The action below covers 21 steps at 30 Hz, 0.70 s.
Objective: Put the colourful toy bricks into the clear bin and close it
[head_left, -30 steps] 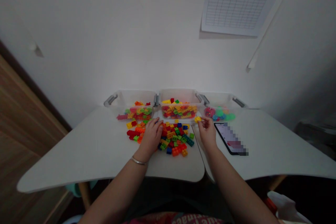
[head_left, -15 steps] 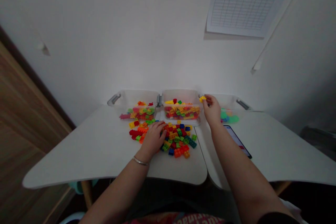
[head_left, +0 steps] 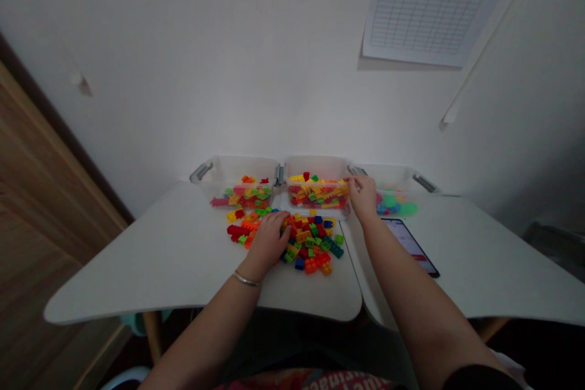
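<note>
Edging the smooth white table (head_left: pixel 159 262) were 3 clear, rectangular plastic bins (head_left: pixel 244 167) with grey clips. Before the middle bin (head_left: pixel 317 166) lay studded bricks (head_left: pixel 303 236), heaped, blocky, red, yellow, orange, green and blue, the left hand (head_left: pixel 270 236) loosely open over them. The right hand (head_left: pixel 363 195) curled at that bin's right corner, any grip impossible to tell.

Left hand (head_left: pixel 269 234) is resting palm-down on the loose brick pile (head_left: pixel 311 242), right hand (head_left: pixel 363 192) is up at the right corner of the middle bin (head_left: pixel 326 166). Can't really tell if it's gripping anything, tbh.
</note>
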{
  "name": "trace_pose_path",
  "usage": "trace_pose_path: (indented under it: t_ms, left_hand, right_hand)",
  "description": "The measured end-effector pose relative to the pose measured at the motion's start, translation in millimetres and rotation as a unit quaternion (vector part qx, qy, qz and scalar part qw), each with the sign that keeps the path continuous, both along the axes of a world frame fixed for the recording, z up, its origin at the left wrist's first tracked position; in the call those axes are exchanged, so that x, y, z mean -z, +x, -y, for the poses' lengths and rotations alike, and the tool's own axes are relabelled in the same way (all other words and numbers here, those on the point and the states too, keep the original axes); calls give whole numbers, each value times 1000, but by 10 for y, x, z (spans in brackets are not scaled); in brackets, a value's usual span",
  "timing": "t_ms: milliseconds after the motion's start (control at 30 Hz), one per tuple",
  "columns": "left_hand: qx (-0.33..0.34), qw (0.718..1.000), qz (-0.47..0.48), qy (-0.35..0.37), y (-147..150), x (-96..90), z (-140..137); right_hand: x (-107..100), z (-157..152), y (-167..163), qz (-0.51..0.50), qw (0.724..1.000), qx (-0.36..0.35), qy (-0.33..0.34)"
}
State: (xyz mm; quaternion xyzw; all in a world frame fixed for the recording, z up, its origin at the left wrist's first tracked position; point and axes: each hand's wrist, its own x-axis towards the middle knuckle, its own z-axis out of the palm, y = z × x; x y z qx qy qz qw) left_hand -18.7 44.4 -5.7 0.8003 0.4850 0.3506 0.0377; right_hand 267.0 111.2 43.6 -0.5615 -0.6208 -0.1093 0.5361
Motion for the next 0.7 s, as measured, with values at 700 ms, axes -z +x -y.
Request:
trace_pose_path:
  t_ms: [700]
  left_hand:
    - [-1, 1000, 1, -4, -8, -14, 22]
  right_hand:
    - [574, 768, -317, 73, 990, -109, -50]
